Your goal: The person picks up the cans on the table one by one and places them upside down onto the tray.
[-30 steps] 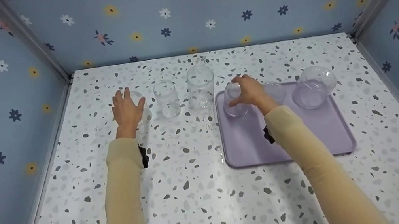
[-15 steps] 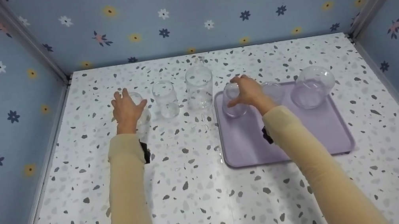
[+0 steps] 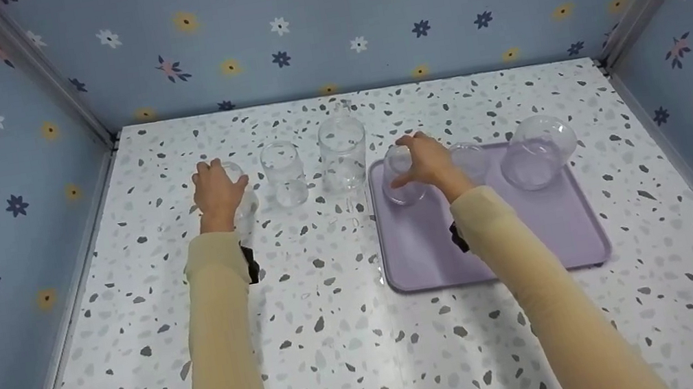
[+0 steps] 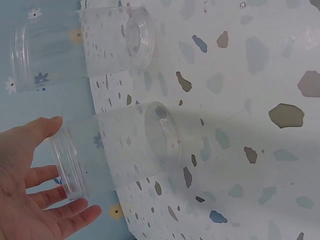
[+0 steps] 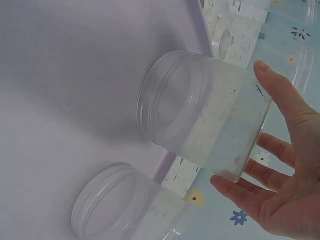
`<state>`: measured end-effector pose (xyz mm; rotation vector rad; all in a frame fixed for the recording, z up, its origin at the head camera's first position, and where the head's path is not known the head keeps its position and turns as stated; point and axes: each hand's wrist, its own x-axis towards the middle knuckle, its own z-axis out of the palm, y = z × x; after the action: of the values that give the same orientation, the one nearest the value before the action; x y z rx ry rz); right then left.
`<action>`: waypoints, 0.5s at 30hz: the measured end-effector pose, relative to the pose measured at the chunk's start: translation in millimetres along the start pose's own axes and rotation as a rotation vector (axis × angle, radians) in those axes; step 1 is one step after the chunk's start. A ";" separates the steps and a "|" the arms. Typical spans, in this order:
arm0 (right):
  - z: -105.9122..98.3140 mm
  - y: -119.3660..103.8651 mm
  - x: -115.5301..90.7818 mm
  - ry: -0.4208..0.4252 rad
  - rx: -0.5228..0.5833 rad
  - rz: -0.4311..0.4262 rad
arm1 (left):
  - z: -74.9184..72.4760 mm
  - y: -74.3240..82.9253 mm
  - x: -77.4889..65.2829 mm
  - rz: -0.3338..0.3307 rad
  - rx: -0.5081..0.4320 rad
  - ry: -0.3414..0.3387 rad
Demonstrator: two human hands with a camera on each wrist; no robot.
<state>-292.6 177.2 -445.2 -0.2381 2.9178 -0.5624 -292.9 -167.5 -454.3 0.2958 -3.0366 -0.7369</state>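
My left hand [image 3: 218, 194] is around the top of a clear jar [image 4: 130, 145], thumb on one side of the ridged rim and fingers on the other. This jar stands upright on the speckled table, partly hidden by the hand in the head view. With my right hand [image 3: 430, 160] I hold another clear jar [image 5: 210, 115] by its closed end, thumb and fingers on opposite sides. Its ridged mouth faces down over the lilac tray [image 3: 433, 257], near the tray's back left corner.
Right of the left hand stand a clear jar [image 3: 285, 176] and a taller clear container [image 3: 343, 153]. On the tray, a second mouth-down jar [image 5: 125, 205] and a wide clear vessel [image 3: 535, 154] line the back. Flower-patterned walls [image 3: 320, 25] enclose the table.
My left hand has drawn its thumb and fingers in closer around the jar's rim. The right hand and its jar keep their place on the tray; the head view shifts slightly.
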 end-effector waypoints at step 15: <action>1.8 1.1 -0.1 -0.005 -0.027 0.012 | -3.0 -5.9 -2.6 0.025 -0.044 0.038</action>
<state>-292.3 177.6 -447.2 -0.2243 2.9216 -0.5195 -289.1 -173.6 -454.2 0.2682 -2.9780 -0.7865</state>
